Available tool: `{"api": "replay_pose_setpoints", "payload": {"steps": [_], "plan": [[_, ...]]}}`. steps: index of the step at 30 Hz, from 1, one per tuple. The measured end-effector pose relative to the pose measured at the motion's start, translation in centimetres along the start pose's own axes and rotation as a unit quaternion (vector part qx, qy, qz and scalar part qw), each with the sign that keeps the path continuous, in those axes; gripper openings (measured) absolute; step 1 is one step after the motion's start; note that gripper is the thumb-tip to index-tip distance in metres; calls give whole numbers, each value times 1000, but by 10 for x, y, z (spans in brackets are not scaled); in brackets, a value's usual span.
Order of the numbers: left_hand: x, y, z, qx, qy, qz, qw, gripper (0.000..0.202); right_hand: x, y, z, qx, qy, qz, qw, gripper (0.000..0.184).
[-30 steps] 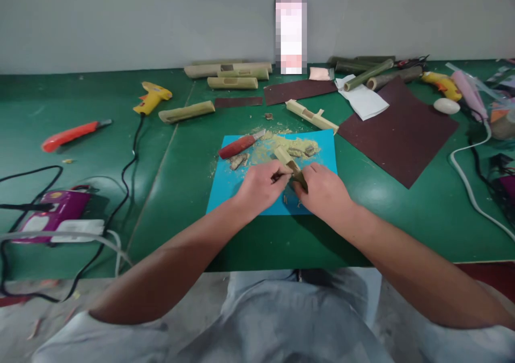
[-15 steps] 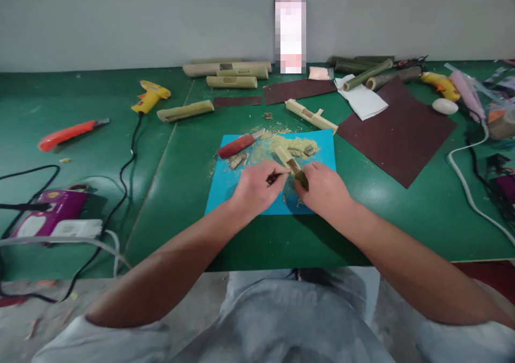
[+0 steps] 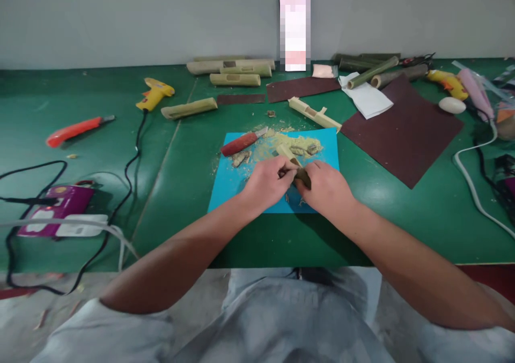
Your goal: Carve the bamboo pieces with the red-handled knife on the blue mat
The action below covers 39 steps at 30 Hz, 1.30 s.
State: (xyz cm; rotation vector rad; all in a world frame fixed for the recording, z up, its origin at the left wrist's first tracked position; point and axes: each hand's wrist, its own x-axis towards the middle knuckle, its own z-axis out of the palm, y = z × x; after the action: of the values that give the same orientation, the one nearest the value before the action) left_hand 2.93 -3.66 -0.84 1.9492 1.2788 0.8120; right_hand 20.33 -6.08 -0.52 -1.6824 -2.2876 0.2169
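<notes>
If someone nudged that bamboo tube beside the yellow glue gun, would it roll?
Probably: the bamboo tube looks round and lies on the flat green table. It seems hollow, so likely light, and stiff rather than bendy.

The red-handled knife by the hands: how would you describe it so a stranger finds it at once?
On the green table, find the blue mat in the middle. The red-handled knife lies on the mat's far left corner, beside the pale shavings, beyond the left hand. Unlike the brighter orange cutter far left on bare table, it is dark red and rests on the mat.
</notes>
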Motion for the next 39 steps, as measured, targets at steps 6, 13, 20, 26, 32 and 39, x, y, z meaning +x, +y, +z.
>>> {"api": "replay_pose_setpoints", "payload": {"steps": [6, 13, 20, 26, 32, 39], "plan": [[0, 1, -1, -1, 6, -1, 1000, 7, 0, 0, -1, 13, 3, -3, 1000, 13], [-1, 1, -4, -6, -13, -19, 1000, 9, 1, 1, -1, 19, -10, -2, 1000, 13], [1, -1, -2, -38, -21, -36, 998, 8, 0, 2, 0, 29, -2, 6, 1000, 13], [-3, -5, -5, -109, -18, -84, 990, 9, 1, 4, -5, 46, -20, 30, 998, 14], [-4, -9, -2, -67, 26, -10, 997, 21, -4, 3, -7, 54, -13, 43, 998, 16], [-6, -3, -3, 44, 39, 45, 997, 13, -2, 1, -5, 59, -23, 55, 996, 12]]}}
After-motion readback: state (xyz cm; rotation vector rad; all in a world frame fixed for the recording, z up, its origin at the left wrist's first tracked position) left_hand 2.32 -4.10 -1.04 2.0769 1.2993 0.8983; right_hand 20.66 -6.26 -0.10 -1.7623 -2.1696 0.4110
